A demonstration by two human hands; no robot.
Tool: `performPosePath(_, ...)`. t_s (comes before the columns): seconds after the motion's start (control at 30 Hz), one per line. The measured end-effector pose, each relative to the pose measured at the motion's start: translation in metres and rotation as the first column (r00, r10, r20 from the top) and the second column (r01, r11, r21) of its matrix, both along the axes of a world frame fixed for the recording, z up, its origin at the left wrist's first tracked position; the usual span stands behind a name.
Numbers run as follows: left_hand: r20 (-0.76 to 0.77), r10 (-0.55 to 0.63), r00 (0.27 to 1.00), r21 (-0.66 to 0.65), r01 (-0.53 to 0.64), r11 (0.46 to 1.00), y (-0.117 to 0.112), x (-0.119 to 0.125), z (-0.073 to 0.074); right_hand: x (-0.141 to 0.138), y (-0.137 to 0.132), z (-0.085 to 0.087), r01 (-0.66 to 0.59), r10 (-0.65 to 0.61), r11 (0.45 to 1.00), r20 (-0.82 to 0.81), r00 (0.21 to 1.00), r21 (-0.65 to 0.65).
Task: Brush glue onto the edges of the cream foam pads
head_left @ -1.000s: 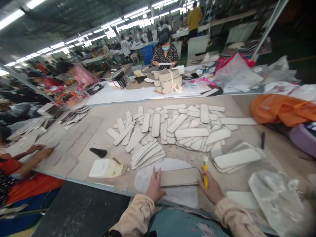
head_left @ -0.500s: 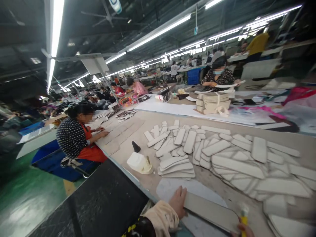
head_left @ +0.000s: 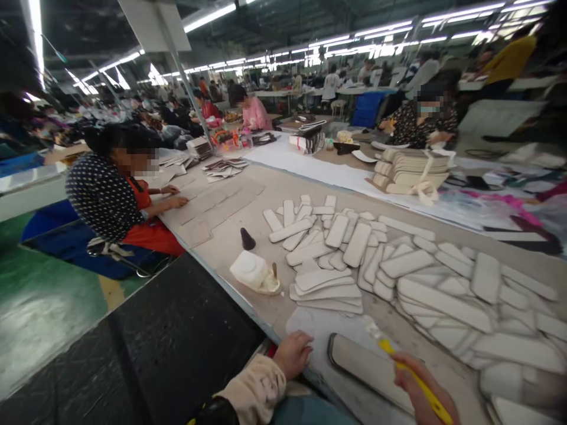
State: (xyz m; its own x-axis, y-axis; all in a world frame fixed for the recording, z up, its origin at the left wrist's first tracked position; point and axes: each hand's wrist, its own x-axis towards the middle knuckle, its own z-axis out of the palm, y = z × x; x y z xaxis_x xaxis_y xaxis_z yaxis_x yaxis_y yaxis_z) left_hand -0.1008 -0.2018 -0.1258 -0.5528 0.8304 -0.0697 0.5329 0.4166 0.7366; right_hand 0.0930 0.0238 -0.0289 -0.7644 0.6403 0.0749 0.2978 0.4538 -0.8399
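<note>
Clock as seen, panel at centre, 12 = away from wearer.

- L hand (head_left: 293,354): 9 o'c., just beside panel, apart from it, by table (head_left: 230,195) edge. Fingers part-curled; palm side hidden, can't tell if anything gripped.
- R hand (head_left: 425,389): 4 o'c., fingers closed round yellow-handled brush (head_left: 411,373); whitish bristles aim 11 o'c. Contact w/ panel unclear.
- Panel (head_left: 365,366), qty 1: beige, dk. edge, flat on white sheet (head_left: 343,320), far end of it behind R hand.
- Fanned stack (head_left: 325,289): 11 o'c., near.
- Pad pile (head_left: 443,301): 1–2 o'c., loose, overlapping.
- White container (head_left: 250,268), pale paste & stick in it: 10 o'c., nr. table edge.
- Dk. cone (head_left: 248,239): just beyond container.
- Co-worker (head_left: 110,189), dotted top: 10 o'c., far.
- Tied bundle (head_left: 410,168): 12 o'c., far.

Risks (est.): loaded bristles could drip on panel face; panel, L hand off it, might skid if brush pushes; sleeve could knock container off edge.
</note>
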Motion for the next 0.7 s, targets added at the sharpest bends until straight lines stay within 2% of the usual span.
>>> performPosePath(0.1,0.061,-0.010,0.998,0.024,0.009,1.000,-0.015,-0.005,-0.004,-0.072,-0.030,0.031,-0.133,0.127,0.977,-0.043,0.991,-0.168)
performPosePath(0.2,0.143,-0.011,0.990,0.052,0.003,0.999,-0.027,-0.007,-0.004,-0.140,-0.057,0.041,-0.239,0.239,0.923,-0.035,0.970,-0.302)
performPosePath(0.3,0.227,-0.037,0.973,0.106,0.013,0.994,-0.039,-0.010,0.001,-0.194,-0.079,0.029,-0.266,0.281,0.883,-0.017,0.960,-0.388)
performPosePath(0.4,0.283,-0.070,0.957,0.135,0.032,0.990,-0.052,-0.018,0.006,-0.231,-0.095,0.010,-0.252,0.282,0.865,0.004,0.959,-0.434)
performPosePath(0.6,0.296,-0.031,0.955,0.023,0.025,0.999,-0.073,-0.036,0.009,-0.272,-0.113,-0.019,-0.246,0.307,0.878,0.088,0.948,-0.412)
performPosePath(0.7,0.294,-0.017,0.956,0.012,0.014,1.000,-0.080,-0.040,0.006,-0.283,-0.118,-0.030,-0.296,0.350,0.900,0.124,0.929,-0.319)
